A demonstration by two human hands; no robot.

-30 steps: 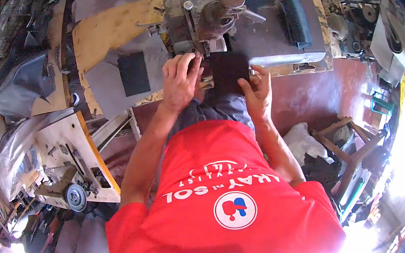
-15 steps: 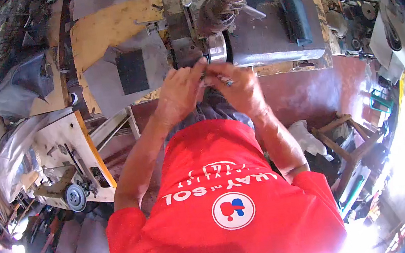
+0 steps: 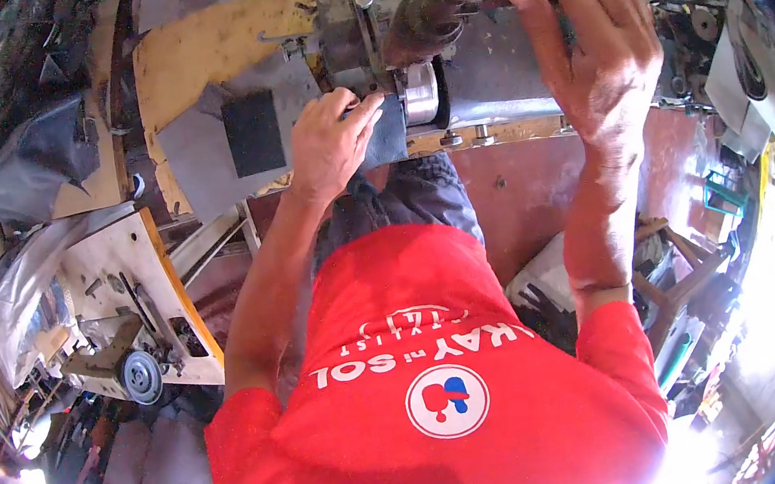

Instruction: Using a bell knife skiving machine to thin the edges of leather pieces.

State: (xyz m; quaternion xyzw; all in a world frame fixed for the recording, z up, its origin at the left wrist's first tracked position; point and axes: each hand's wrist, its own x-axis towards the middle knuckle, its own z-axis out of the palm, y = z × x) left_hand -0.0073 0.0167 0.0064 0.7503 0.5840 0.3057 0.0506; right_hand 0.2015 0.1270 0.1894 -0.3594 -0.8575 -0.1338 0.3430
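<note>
Toward the front of a machine with a shiny metal drum (image 3: 420, 95), my left hand (image 3: 335, 143) pinches a dark, flat piece of sheet material (image 3: 385, 135). The piece hangs over the near edge beside the drum. My right hand (image 3: 600, 50) is raised to the right of the machine, its fingers spread above the grey cover. No held thing shows in it. Whether its fingertips touch anything underneath cannot be made out. The machine's dark, rounded arm (image 3: 425, 23) stands between the two hands.
A grey sheet with a black rectangular piece (image 3: 253, 133) lies left of my left hand. The wooden tabletop (image 3: 196, 68) is partly covered by sheets. A white board with a pulley wheel (image 3: 142, 377) stands at lower left. Wooden legs (image 3: 689, 284) stick up at right.
My right hand has left the front of the drum and moved up and right. My left hand stays near the machine, and the dark piece now shows clearly below its fingers.
</note>
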